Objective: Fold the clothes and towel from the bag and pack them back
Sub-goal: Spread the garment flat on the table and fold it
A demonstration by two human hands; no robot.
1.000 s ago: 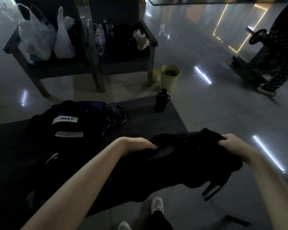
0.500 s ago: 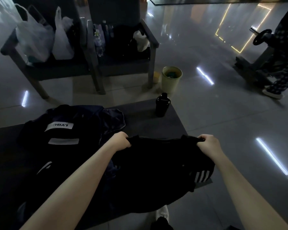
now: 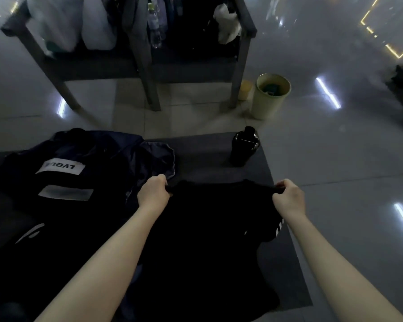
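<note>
Left grip point(image 3: 153, 194) and right grip point(image 3: 289, 198) each clench a black garment point(image 3: 209, 233), possibly a shirt; darkness hides its folds.

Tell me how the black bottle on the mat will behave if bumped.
The black bottle stands upright and taller than wide, so a knock near its top would probably tip it. Its body looks round, so once down it may roll off the mat. It is opaque, so its weight cannot be judged.

gym-like hall: mat point(image 3: 207, 156), bottle point(image 3: 243, 147), chairs point(image 3: 147, 66)
</note>
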